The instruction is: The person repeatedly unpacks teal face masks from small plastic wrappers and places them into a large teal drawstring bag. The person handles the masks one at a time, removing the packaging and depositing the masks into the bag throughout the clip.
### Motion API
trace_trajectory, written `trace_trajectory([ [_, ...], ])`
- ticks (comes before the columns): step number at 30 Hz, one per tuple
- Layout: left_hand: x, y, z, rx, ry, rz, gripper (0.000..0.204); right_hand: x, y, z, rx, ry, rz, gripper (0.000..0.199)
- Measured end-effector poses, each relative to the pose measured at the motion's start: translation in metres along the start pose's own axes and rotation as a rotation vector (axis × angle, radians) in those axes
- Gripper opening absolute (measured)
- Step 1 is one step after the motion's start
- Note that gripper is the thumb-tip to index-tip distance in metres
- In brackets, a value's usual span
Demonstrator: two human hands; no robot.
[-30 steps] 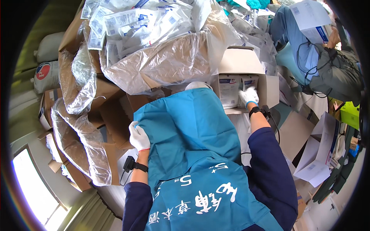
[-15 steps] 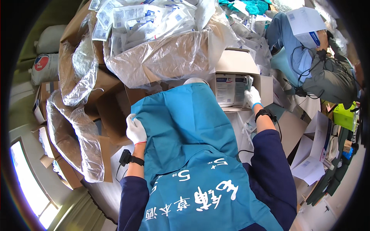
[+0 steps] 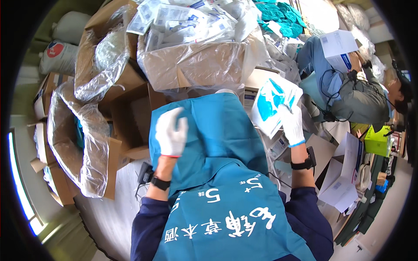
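My right hand (image 3: 291, 124), in a white knit glove, grips a flat white packet (image 3: 270, 104) by its near right edge. Bright blue with white marks shows on the packet's upper face. It is raised in front of an open carton (image 3: 262, 77), which it partly hides. My left hand (image 3: 171, 132), gloved too and slightly blurred, hovers over the teal apron (image 3: 213, 169) on my lap. Its fingers are apart and hold nothing.
A plastic-lined carton (image 3: 196, 65) heaped with clear packets (image 3: 187, 21) stands ahead. Open cartons (image 3: 124, 126) and a plastic-lined one (image 3: 65, 143) are at left. At right another person (image 3: 361, 100) holds a white box (image 3: 337, 45); cables hang there.
My right hand has come back from the open carton with the white-and-blue packet in it. My left hand has lifted off the apron's left edge and moved inward, opening.
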State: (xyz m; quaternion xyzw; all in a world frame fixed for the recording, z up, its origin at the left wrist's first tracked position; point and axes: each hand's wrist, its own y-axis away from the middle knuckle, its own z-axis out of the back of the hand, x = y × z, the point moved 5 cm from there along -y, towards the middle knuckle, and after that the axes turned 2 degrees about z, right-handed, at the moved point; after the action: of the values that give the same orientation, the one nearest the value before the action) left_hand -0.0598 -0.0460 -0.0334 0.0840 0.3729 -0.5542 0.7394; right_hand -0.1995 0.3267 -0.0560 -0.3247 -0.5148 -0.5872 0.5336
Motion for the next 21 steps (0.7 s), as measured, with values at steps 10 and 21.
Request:
trace_trajectory([
  [10, -0.031, 0.007, -0.036, 0.393, 1.033, 0.488, 0.065, 0.074, 0.085, -0.146, 0.538, 0.104, 0.200, 0.029],
  [21, 0.044, 0.005, 0.036, 0.566, 0.599, 0.367, 0.034, -0.007, 0.020, -0.015, -0.126, 0.407, 0.023, 0.044],
])
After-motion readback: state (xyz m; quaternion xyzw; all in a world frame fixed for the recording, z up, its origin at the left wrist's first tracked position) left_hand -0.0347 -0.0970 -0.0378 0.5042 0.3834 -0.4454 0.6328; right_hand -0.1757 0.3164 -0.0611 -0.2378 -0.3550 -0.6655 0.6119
